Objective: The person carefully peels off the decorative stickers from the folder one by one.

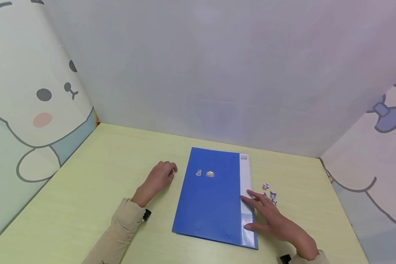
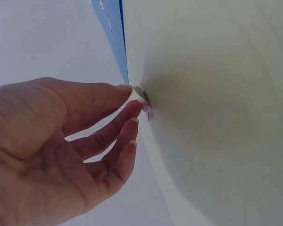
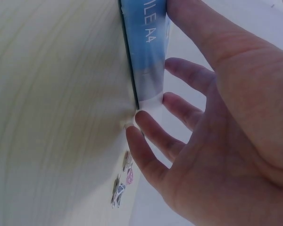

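A blue A4 file folder (image 1: 211, 205) lies closed on the table, a pale strip along its right side. Two small stickers, one pinkish (image 1: 198, 172) and one cream (image 1: 210, 173), sit on its upper cover. Left of the folder, my left hand (image 1: 157, 179) pinches a small sticker (image 2: 146, 104) with pink on it between thumb and index finger, close over the table. My right hand (image 1: 272, 218) rests at the folder's right edge with fingers spread. In the right wrist view its thumb and fingertips are along the lettered spine (image 3: 147, 47).
Several loose character stickers, among them a pink one (image 1: 265, 186) and a dark-and-white one (image 1: 272, 195), lie right of the folder near my right hand. The pale wooden table (image 1: 118, 146) meets a plain back wall (image 1: 201, 73) and cartoon-printed side panels.
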